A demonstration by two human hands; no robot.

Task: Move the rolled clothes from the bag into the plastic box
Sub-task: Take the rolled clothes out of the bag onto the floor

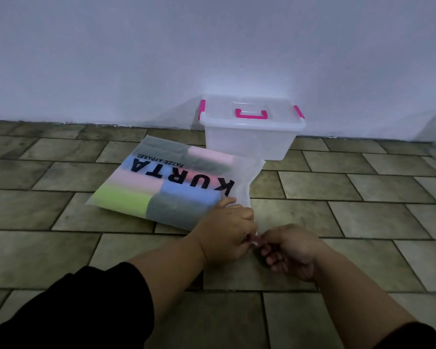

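Nothing is moved yet: the rolled clothes (180, 210) all lie inside the bag (161, 170) at mid-frame, the plastic box (249, 139) behind it stands closed, and the left hand (224, 238) and right hand (293, 249) pinch the bag's near edge with curled fingers (271, 259).
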